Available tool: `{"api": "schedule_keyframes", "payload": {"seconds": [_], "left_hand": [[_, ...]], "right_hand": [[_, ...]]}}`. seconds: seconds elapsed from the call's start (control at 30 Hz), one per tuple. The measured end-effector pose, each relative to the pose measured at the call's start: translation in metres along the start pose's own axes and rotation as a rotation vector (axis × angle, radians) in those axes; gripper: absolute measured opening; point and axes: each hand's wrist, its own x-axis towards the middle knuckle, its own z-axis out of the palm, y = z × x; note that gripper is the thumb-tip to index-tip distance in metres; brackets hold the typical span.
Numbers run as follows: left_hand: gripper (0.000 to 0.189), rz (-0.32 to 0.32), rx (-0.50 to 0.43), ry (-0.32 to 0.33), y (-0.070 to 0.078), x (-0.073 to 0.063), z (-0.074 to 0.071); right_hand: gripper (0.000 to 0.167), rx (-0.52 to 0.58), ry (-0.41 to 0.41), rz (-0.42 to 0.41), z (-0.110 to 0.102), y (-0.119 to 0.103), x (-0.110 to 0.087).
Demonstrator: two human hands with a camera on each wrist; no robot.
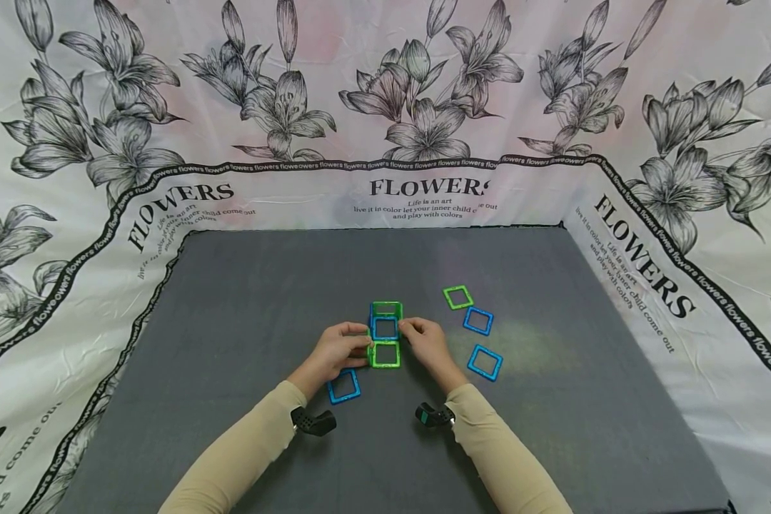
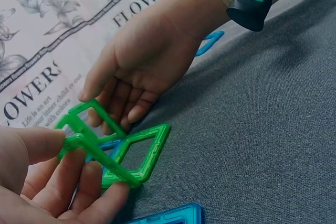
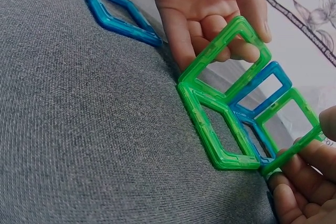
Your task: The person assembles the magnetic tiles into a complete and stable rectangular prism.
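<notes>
Green and blue square magnetic tiles are joined into a small structure in front of me. A green tile (image 1: 385,355) and a blue tile (image 1: 385,328) lie flat in a row, with tiles standing along their edges. My left hand (image 1: 338,352) pinches an upright green tile (image 3: 227,59) beside the flat green one. Next to it stands a blue tile (image 3: 265,90). On the other side, my right hand (image 1: 427,343) pinches a green tile (image 3: 295,150) at the far part, near another upright green tile (image 1: 387,308).
Right of the structure lie a loose green tile (image 1: 457,297) and two blue tiles, one nearer (image 1: 485,362) and one farther (image 1: 478,320). Another blue tile (image 1: 343,386) lies by the left wrist. Flower-printed cloth (image 1: 424,193) borders the grey table surface (image 1: 263,278).
</notes>
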Motion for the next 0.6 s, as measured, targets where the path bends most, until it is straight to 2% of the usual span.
{"api": "schedule_keyframes", "payload": {"seconds": [0.6], "left_hand": [[0.033,0.028,0.073,0.043,0.0003,-0.0018,0.0050]], "right_hand": [[0.032,-0.009,-0.010,-0.003,-0.0004,-0.0005,0.0009]]}}
